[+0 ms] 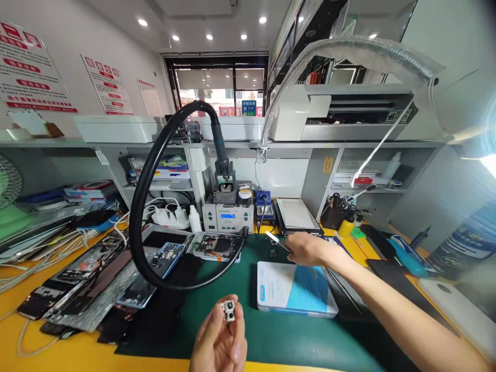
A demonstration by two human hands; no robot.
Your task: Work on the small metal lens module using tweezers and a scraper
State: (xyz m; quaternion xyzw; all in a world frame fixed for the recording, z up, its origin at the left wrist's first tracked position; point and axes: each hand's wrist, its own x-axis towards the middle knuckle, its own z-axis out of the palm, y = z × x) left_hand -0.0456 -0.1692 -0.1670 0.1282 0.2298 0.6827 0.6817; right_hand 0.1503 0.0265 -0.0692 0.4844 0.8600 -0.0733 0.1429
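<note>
Low in front of me, my left hand (221, 338) pinches a small dual-lens phone camera module (229, 311) between thumb and fingers, its two dark lenses showing. My right hand (308, 249) reaches forward over the far side of the green mat (248, 336), closed on a slim, flat silver tool (276, 239) that points up and left. What kind of tool it is I cannot make out. Close below its tip lie small dark parts (273, 253). A white and blue box (296, 289) lies flat on the mat, just nearer than my right hand.
A thick black flexible hose (135, 206) arches over the left side from its stand. Behind the mat stand a hot-air station (228, 218) and a soldering iron stand (264, 206). Opened phones (151, 274) crowd the left. Long thin metal tools (344, 289) lie under my right forearm.
</note>
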